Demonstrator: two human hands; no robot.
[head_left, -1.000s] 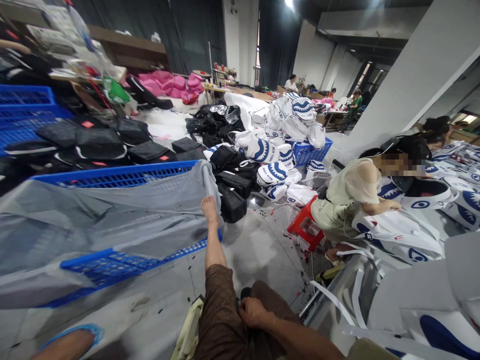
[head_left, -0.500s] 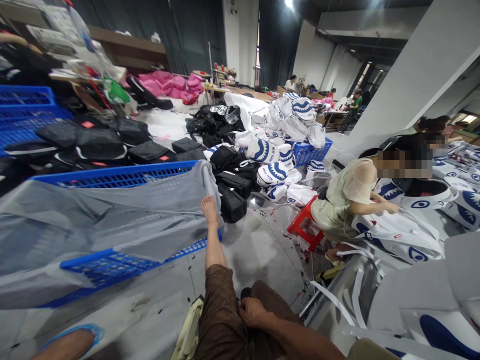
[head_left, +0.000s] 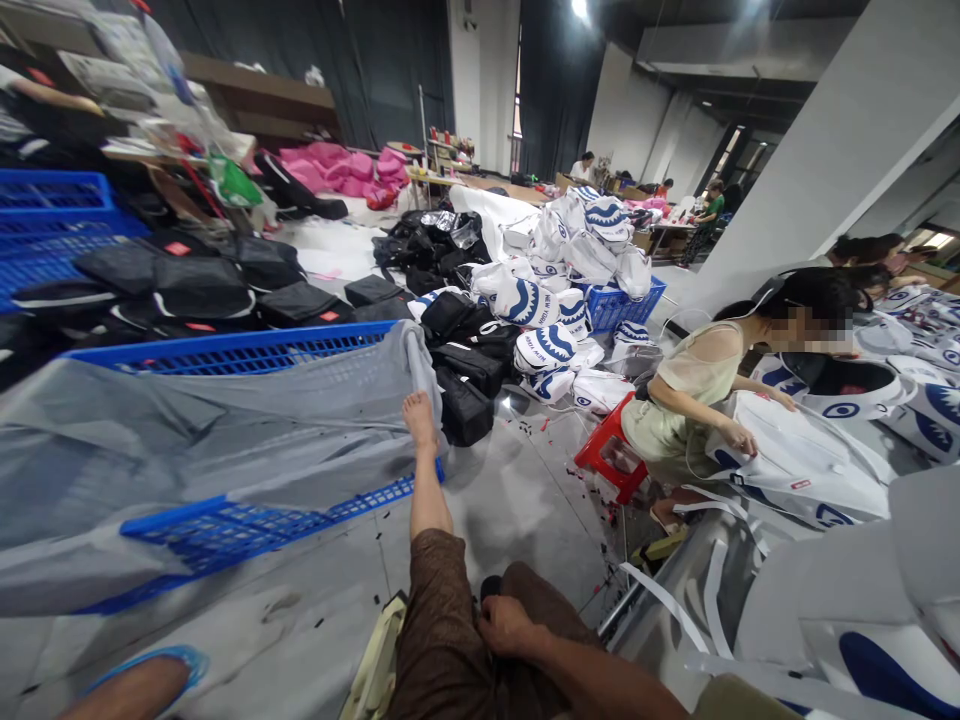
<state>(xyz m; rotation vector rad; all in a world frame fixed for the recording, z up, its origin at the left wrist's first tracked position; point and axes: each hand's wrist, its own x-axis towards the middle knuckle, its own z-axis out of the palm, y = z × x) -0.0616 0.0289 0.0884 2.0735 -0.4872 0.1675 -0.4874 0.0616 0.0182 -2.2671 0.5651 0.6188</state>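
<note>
One hand of the person is in view: the right hand [head_left: 506,625], its forearm entering from the lower right. It rests on the brown cloth trouser leg [head_left: 442,630], fingers curled inward and knuckles up. Nothing can be seen pinched in it, though a small dark object just above the knuckles is too indistinct to identify. The left hand is out of view.

The leg stretches forward, and its bare foot [head_left: 420,418] lies against the rim of a blue plastic lattice crate [head_left: 225,525] draped with a translucent grey sheet [head_left: 225,440]. Just right of the hand lie loose white webbing straps [head_left: 667,600] and a white fabric bag with blue shark print [head_left: 862,620], near but not touching it. A pale yellow-green folded cloth [head_left: 379,665] hangs beside the thigh.

A co-worker on a red plastic stool [head_left: 611,455] bends over another white printed bag [head_left: 802,465], one of that person's hands [head_left: 739,438] on its edge. Black pouches [head_left: 465,405] and heaps of white bags [head_left: 540,345] lie on the floor beyond.

Judged from this posture, the moment is a pause, with no item in work. Any pick-up would call for a reach to the right, across the straps, to the nearest white bag.
</note>
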